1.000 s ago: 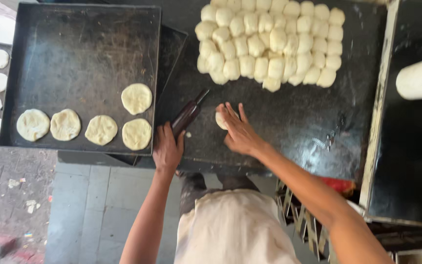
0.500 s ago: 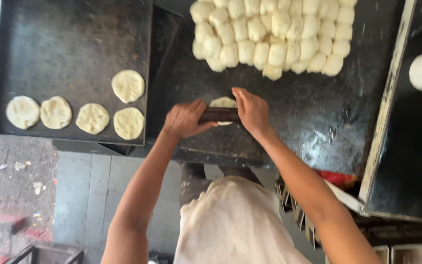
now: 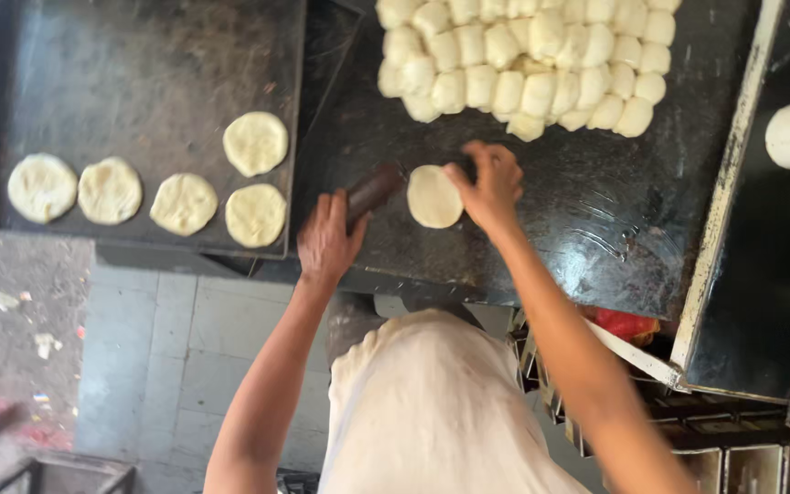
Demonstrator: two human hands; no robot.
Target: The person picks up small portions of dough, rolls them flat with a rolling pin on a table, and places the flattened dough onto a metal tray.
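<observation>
A wide, dark, oiled work surface [image 3: 596, 229] was seen from above, its bare middle evidently kept free as rolling space. To its left a large black tray [image 3: 139, 55] was set just beside it, within easy reach of the left arm, and five flattened dough rounds [image 3: 185, 203] were laid on it along its near edge, spaced apart, probably so that they would not stick together. At the far edge of the surface a heap of raw dough balls [image 3: 523, 64] was packed tightly, touching one another, well clear of the rolling space. Nearer the body, the left hand [image 3: 326, 240] was clenched around the end of a short dark rolling pin [image 3: 375, 190], which was held tilted and drawn aside, just beside the dough rather than on it. The right hand [image 3: 491, 187] was laid at the edge of the flattened dough disc [image 3: 434, 197], fingertips touching its rim as if to turn or lift it; whether the disc was actually pinched could not be told. The disc itself lay flat on the surface between the two hands.
</observation>
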